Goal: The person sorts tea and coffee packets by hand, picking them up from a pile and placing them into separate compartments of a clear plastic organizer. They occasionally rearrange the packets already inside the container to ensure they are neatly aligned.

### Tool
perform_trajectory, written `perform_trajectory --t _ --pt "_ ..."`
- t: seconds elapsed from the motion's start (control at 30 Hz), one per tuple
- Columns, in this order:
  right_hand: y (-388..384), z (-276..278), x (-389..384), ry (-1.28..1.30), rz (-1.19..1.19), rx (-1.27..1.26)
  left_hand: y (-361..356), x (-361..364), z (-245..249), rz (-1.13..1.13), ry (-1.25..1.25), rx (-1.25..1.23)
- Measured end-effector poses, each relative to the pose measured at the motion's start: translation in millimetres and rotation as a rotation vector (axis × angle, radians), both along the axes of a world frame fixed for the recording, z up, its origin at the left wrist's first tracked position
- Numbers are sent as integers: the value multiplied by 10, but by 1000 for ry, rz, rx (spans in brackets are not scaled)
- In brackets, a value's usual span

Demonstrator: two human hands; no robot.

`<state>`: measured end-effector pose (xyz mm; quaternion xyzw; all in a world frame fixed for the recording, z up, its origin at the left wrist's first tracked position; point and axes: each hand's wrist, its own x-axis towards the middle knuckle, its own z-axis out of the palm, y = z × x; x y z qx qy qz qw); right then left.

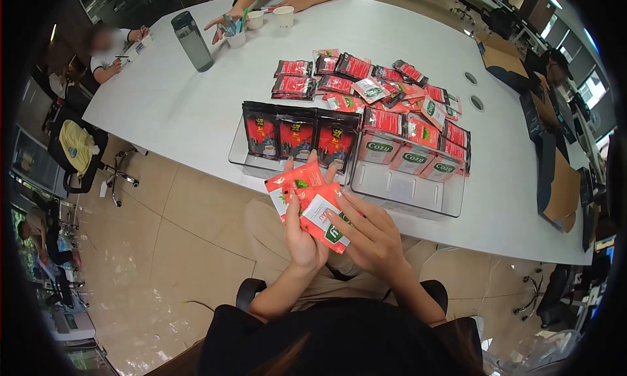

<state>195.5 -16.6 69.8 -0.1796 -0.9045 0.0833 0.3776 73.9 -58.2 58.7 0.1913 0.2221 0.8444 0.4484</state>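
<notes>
My left hand (305, 244) holds a few red-and-white Cozy tea sachets (320, 214), fanned out one over another, with its fingertips showing behind them. Fingers of my right hand (375, 237) press on the front sachet's right side. Just beyond my hands, a clear plastic bin (247, 159) holds black-and-red coffee packets (297, 135) standing in a row. To its right, a second clear bin (408, 203) has Cozy sachets (413, 159) upright at its back. Behind both bins lies a loose pile of red sachets and black-and-red packets (356, 67).
A grey bottle (193, 43) stands on the white table (153, 95). Past it are paper cups (283, 16) and another person's hands (225, 26). Opened cardboard boxes (555, 170) line the right edge. A chair (81, 147) with a yellow bag stands on the left.
</notes>
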Motion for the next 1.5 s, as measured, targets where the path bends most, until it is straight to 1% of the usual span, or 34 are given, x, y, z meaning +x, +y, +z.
perform_trajectory --t 0.1,0.2,0.23,0.27,0.3,0.33,0.4,0.5,0.6,0.63,0.67,0.7,0.73,0.77,0.8,0.87,0.9,0.97,1.07,1.1,1.2,1.3,1.4,1.5 --pt "41 -65 24 56 11 20 15 -20 -14 20 19 -18" --pt "68 -119 79 185 19 -104 29 -32 -71 51 87 -80" --pt "68 -106 79 275 -1 -139 43 -37 -132 68 118 -114" --pt "70 -146 115 357 -66 -325 54 -39 -170 84 150 -146" --pt "73 -200 186 438 -132 -512 62 -23 -179 113 104 -170" --pt "83 -217 249 519 -200 -700 55 -30 -238 130 124 -193" --pt "252 -73 342 638 -221 -738 44 -53 -408 159 169 -237" --pt "606 201 454 490 -97 -261 20 -49 -463 211 270 -260" --pt "692 316 594 357 -182 -365 6 -58 -534 183 310 -250" --pt "720 336 709 250 -193 -510 20 -64 -643 233 350 -279" --pt "748 379 744 183 -205 -481 52 -74 -806 285 390 -306" --pt "792 431 755 116 -216 -454 70 -77 -847 337 430 -335" --pt "835 463 744 50 -227 -427 61 -75 -874 333 425 -335" --pt "866 471 693 95 -184 -374 55 -75 -885 330 419 -335" --pt "893 492 682 59 -156 -386 55 -75 -843 327 413 -334" --pt "940 539 664 -15 -99 -409 10 -79 -711 250 361 -287" --pt "956 541 614 -63 -106 -312 -7 -82 -662 213 335 -265" --pt "980 509 448 -155 -117 -118 -13 -90 -715 233 340 -283" --pt "1101 413 283 -271 -30 -26 -50 -114 -734 224 334 -287" --pt "1101 423 234 -333 -54 -54 -62 -123 -730 213 330 -285" --pt "1171 419 125 -373 -58 -50 -100 -148 -672 211 355 -271" --pt "1219 462 58 -314 -77 111 -111 -162 -709 218 354 -279" --pt "1266 454 37 -332 -142 77 -111 -180 -698 193 347 -273" --pt "1312 407 16 -296 -130 47 -78 -180 -741 210 373 -262"
